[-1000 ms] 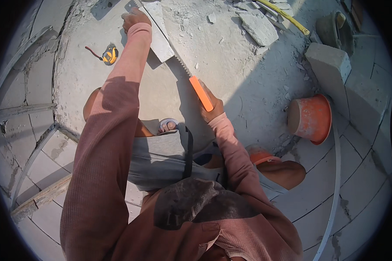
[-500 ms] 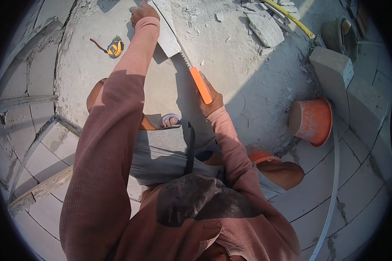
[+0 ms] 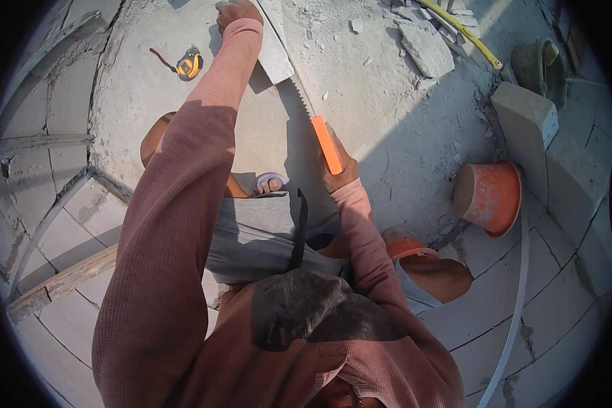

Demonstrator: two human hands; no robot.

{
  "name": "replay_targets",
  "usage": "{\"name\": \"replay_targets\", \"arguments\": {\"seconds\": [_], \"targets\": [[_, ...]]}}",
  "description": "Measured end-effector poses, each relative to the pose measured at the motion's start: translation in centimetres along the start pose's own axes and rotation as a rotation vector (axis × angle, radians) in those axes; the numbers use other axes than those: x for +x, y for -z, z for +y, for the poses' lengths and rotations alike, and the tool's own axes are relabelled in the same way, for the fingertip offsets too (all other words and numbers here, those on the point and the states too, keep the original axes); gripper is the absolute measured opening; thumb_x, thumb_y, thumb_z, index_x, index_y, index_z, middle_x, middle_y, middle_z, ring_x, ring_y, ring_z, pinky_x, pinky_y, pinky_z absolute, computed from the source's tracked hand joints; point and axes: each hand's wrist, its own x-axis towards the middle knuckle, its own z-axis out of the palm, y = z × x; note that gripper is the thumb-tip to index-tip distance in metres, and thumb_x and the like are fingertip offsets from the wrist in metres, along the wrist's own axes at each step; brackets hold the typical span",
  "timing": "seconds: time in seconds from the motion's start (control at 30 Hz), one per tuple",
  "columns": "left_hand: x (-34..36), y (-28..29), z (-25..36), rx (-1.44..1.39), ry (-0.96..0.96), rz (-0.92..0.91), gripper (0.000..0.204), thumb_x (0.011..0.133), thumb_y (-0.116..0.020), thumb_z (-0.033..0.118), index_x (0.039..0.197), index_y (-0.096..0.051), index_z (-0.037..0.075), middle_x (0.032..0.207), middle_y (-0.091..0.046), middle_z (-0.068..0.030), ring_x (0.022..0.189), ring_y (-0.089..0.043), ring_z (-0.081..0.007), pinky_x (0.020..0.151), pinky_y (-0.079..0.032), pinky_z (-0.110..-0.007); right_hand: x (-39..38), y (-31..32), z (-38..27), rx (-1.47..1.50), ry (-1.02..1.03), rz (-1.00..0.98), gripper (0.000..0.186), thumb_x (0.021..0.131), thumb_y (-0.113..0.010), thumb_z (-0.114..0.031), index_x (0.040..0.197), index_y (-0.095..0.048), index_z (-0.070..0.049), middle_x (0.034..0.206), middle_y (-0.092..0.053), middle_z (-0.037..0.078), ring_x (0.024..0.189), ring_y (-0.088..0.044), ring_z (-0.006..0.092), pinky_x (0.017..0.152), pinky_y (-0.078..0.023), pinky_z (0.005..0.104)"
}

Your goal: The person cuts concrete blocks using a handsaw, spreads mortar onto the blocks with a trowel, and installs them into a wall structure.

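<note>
My right hand (image 3: 338, 171) grips the orange handle of a hand saw (image 3: 325, 143) whose toothed blade runs up and left into a grey slab (image 3: 276, 47) lying on the dusty concrete floor. At the top of the view my left hand (image 3: 235, 11) rests on the far end of that slab, arm stretched out in a pink sleeve. My foot in a sandal (image 3: 269, 183) shows just below the saw.
A yellow tape measure (image 3: 188, 64) lies on the floor to the left. An orange bucket (image 3: 488, 197) lies on its side at the right beside grey blocks (image 3: 523, 122). Broken block pieces (image 3: 425, 47) and a yellow tool (image 3: 466, 30) lie at the top right. Paving tiles surround the area.
The saw and my right hand have moved back toward me a little along the slab. My left hand stays on the slab's far end.
</note>
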Motion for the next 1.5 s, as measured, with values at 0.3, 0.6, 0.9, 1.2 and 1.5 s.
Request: {"name": "replay_targets", "arguments": {"seconds": [0.3,0.6,0.9,1.2,1.5], "targets": [[2.9,-1.0,-0.4,-0.066,-0.054,-0.08,0.047,0.098,-0.041,0.042,0.112,-0.057,0.0,0.106,-0.067,-0.0322,0.104,-0.065,-0.0491,0.092,-0.05,-0.055,7.6,-0.4,0.0,0.094,-0.119,-0.108,0.052,0.095,-0.057,-0.008,0.146,-0.048,-0.012,0.138,-0.06,0.015,0.117,-0.065,0.0312,0.094,-0.053,0.0318],[3.7,1.0,-1.5,-0.04,-0.04,-0.055,0.048,0.097,-0.039,0.041,0.114,-0.057,-0.001,0.108,-0.066,-0.0344,0.107,-0.064,-0.0504,0.093,-0.05,-0.055,-3.8,2.6,-0.5,-0.065,-0.043,-0.057,0.052,0.093,-0.06,-0.006,0.143,-0.048,-0.005,0.139,-0.058,0.016,0.12,-0.063,0.0291,0.094,-0.053,0.0316],[2.3,-0.4,-2.6,-0.163,-0.055,-0.122,0.05,0.097,-0.04,0.042,0.11,-0.059,-0.003,0.105,-0.066,-0.0347,0.102,-0.065,-0.0505,0.09,-0.05,-0.056,6.0,-0.8,-0.9,0.05,-0.114,-0.079,0.065,0.089,-0.056,-0.007,0.15,-0.041,-0.022,0.137,-0.058,0.013,0.1,-0.066,0.0407,0.083,-0.057,0.0416],[3.2,-1.7,-0.4,-0.169,-0.094,-0.075,0.045,0.097,-0.039,0.037,0.108,-0.057,-0.003,0.104,-0.067,-0.0338,0.101,-0.065,-0.0494,0.091,-0.05,-0.054,5.5,0.0,1.1,0.01,-0.066,-0.079,0.071,0.085,-0.057,-0.004,0.152,-0.038,-0.017,0.139,-0.058,0.011,0.102,-0.066,0.0382,0.085,-0.058,0.0413],[3.7,-0.8,-1.2,-0.133,-0.05,-0.107,0.051,0.098,-0.037,0.041,0.113,-0.06,-0.002,0.111,-0.066,-0.0341,0.108,-0.063,-0.0494,0.094,-0.05,-0.055,-1.9,1.2,0.6,-0.131,0.038,-0.054,0.068,0.088,-0.057,-0.007,0.152,-0.036,-0.016,0.148,-0.049,0.011,0.11,-0.063,0.0379,0.088,-0.056,0.0439]]}}
